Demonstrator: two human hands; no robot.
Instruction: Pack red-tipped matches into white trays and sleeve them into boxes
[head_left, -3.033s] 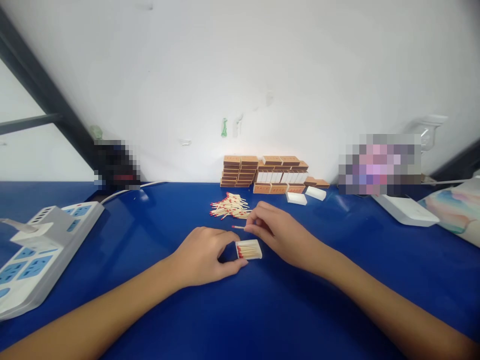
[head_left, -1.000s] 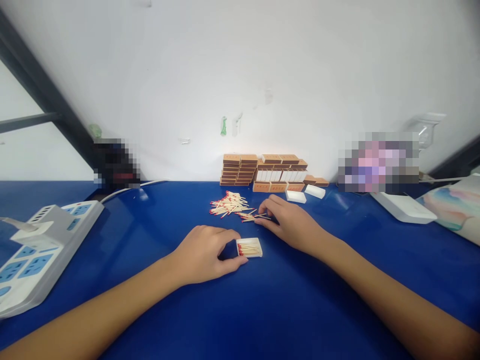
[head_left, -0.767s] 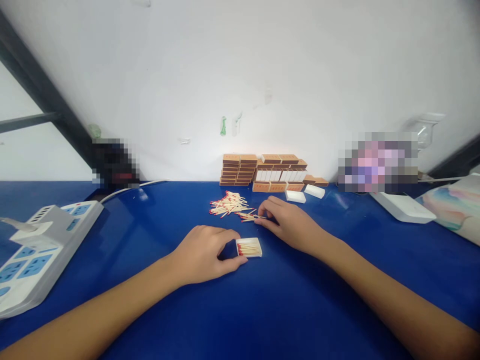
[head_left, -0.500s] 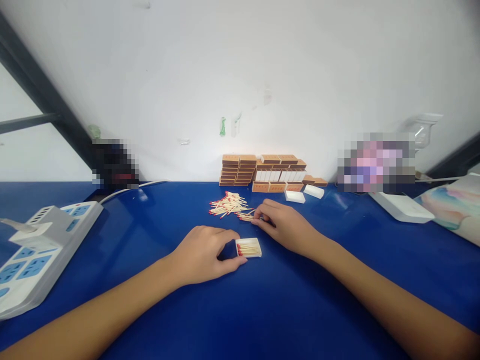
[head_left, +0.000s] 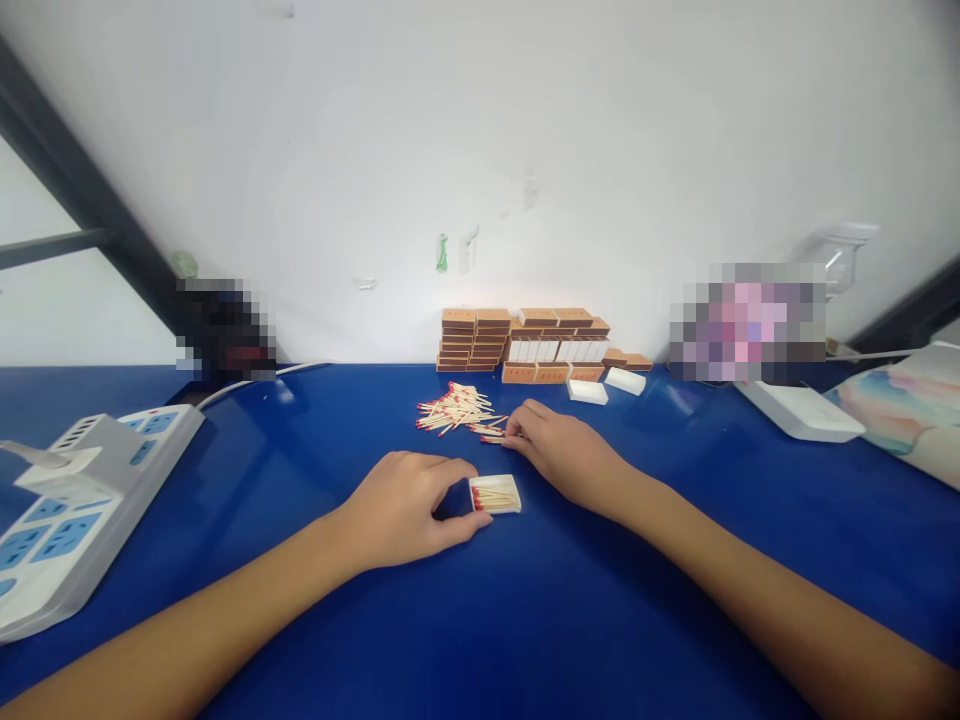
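Note:
A small white tray (head_left: 511,484) with several red-tipped matches in it lies on the blue table. My left hand (head_left: 420,505) grips its left end between thumb and forefinger. Beyond the tray is a loose pile of matches (head_left: 456,408), heads mostly to the left. My right hand (head_left: 551,445), at the pile's near right edge, has its thumb and fingertips pinched on matches (head_left: 491,438) whose red heads stick out to the left; how many it holds is hard to tell.
Stacked brown matchboxes (head_left: 474,340) stand against the wall. Two white trays (head_left: 587,392) lie before them. A white power strip (head_left: 97,545) with a plugged-in adapter is at the left. On the right are a white box (head_left: 806,415) and a colourful item (head_left: 904,410).
The fingers of my right hand have closed together on matches at the pile's edge. My left hand and the tray stay in place; the whole view has shifted slightly.

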